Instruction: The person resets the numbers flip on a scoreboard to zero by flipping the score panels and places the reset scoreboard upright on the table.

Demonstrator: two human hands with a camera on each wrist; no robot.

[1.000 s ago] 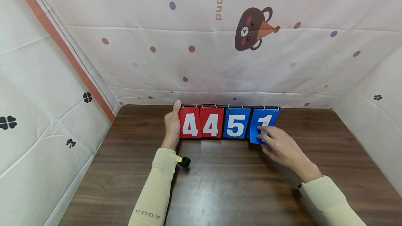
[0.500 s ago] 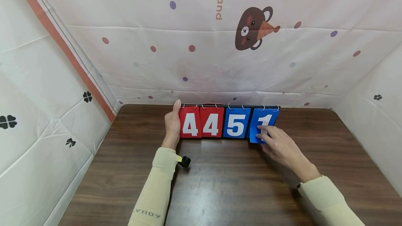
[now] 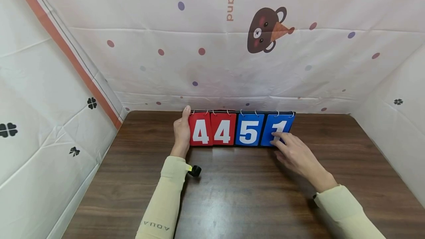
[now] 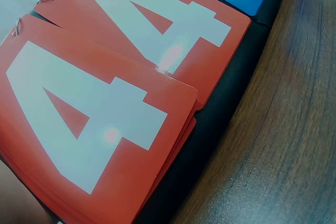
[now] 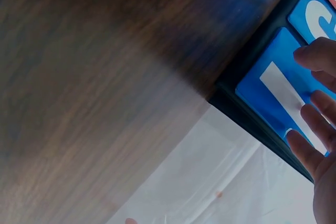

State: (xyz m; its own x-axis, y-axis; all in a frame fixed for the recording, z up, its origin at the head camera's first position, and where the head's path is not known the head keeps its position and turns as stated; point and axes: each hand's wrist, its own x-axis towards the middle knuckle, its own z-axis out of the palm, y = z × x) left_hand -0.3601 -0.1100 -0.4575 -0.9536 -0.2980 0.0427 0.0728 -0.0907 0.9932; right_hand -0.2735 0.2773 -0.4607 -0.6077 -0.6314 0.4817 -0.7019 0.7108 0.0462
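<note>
A flip scoreboard (image 3: pixel 236 146) stands on the table near the back wall, its ringed cards reading 4, 4, 5, 1. My left hand (image 3: pixel 181 134) grips its left end, thumb up along the edge. In the left wrist view, the two red 4 cards (image 4: pixel 79 124) fill most of the picture, with part of the hand at the lower left. The blue 1 card (image 3: pixel 268 128) lies flat against the black backing. Over its lower right part is my right hand (image 3: pixel 299 156), fingers spread and slightly bent, pinching nothing. Whether the fingertips touch the card I cannot tell.
The dark wooden table (image 3: pixel 225 202) extends in front of the board. Right behind it rises a pale patterned cloth wall (image 3: pixel 149 69), with more cloth at both sides. A small black device (image 3: pixel 195 171) sits at the left wrist.
The blue 1 card, earlier lifted forward and askew in the right hand, has dropped flat against the board. The right hand has let it go and stayed nearly in place; the left hand has not moved.
</note>
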